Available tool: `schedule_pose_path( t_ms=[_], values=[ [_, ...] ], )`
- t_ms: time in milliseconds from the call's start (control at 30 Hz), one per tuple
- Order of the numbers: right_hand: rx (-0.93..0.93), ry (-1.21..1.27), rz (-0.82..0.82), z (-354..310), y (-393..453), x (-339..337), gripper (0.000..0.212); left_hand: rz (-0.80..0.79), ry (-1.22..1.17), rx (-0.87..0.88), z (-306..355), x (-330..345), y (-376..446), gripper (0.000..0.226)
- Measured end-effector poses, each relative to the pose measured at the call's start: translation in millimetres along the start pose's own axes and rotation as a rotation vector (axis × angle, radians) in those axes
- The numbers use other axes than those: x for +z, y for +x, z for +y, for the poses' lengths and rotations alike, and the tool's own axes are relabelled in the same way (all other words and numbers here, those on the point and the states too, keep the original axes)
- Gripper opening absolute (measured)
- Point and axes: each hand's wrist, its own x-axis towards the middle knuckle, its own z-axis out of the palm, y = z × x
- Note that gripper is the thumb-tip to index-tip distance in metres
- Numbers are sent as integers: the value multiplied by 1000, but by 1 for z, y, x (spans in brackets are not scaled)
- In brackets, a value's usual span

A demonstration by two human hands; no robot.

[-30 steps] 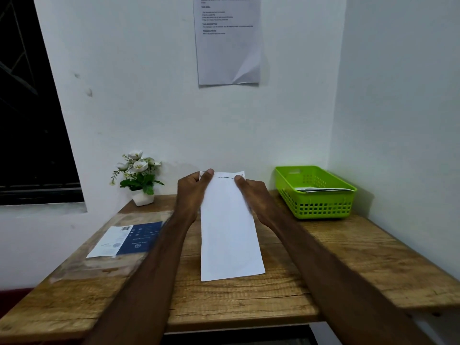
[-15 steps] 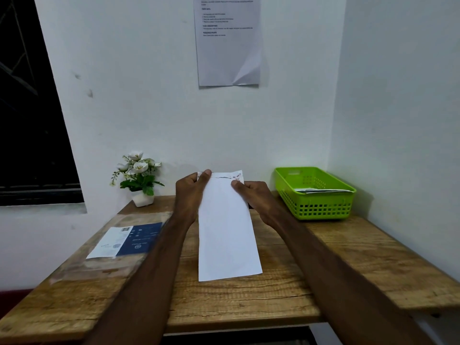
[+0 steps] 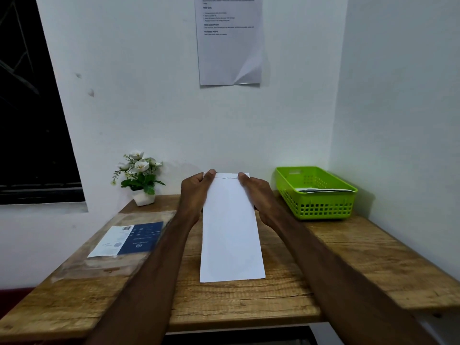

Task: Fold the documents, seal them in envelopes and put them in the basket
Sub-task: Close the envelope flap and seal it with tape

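White walls meet in a corner behind a wooden counter point(image 3: 348, 257), with a printed notice point(image 3: 230, 41) taped at the upper centre of the frame and a dark window at the left edge.

At frame centre a long white envelope point(image 3: 231, 232) lies flat on the counter, its length running away from the viewer. The left hand point(image 3: 196, 192) and right hand point(image 3: 256, 192) each hold a far corner of it. Grip state: fingers curled, thumbs and fingertips pinching the flap edge at the far end, one hand at each corner. Judgement: holding both corners keeps the flap square while it is pressed down, so the step in hand appears to be sealing. Whether a document is inside cannot be told.

A green basket point(image 3: 321, 207) stands at the right of the frame against the side wall, well apart from the envelope, with paper items already lying in it. Judgement: it sits within easy reach of the right hand for the drop.

A blue-and-white leaflet point(image 3: 127, 240) lies at lower left. A potted white flower point(image 3: 140, 178) stands near the back wall, left of centre.
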Motion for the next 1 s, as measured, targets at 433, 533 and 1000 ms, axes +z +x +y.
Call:
schedule_pose_path(
  t_ms=[433,533,1000],
  values=[
    [-15,11,70,-1,-5,2,33,-25,-2,13,1,0,-3,39],
    [64,-3,91,-10,-6,2,19,-12,-14,0,1,0,-3,40],
    [48,-32,-156,-4,-9,-8,35,36,-107,-51,-2,-4,2,45]
  ],
)
